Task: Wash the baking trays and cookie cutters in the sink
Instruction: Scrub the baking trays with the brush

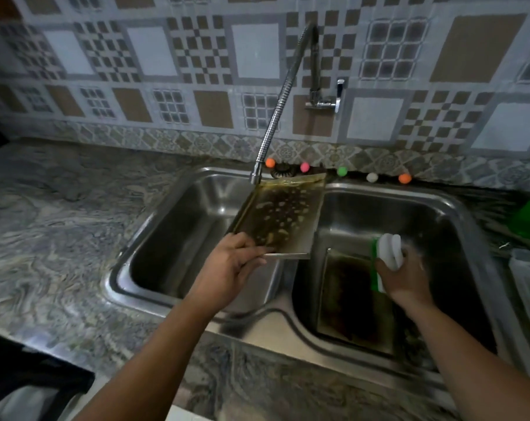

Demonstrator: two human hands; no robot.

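The left hand (232, 265) pinches the near edge of a grimy rectangular metal baking tray (280, 215), thumb on top and fingers curled beneath, so the tray's long axis runs away from the grip toward the tiled wall, its far end tilted up just under the nozzle of the flexible steel spring faucet (255, 176). No water can be seen running from it. The tray hangs above the divider of the stainless double-bowl sink (124, 268), overlapping both bowls. The right hand (405, 276), over the right bowl, is wrapped round a white-handled scrubbing brush with a green base (386, 259) and is the nearer hand to the tray's right edge. Below that hand a second dark, stained baking tray (353, 302) lies in the right bowl. The left bowl beneath the faucet looks the roomier side for rinsing; the tray's raised rim beside the nozzle is the edge to watch.
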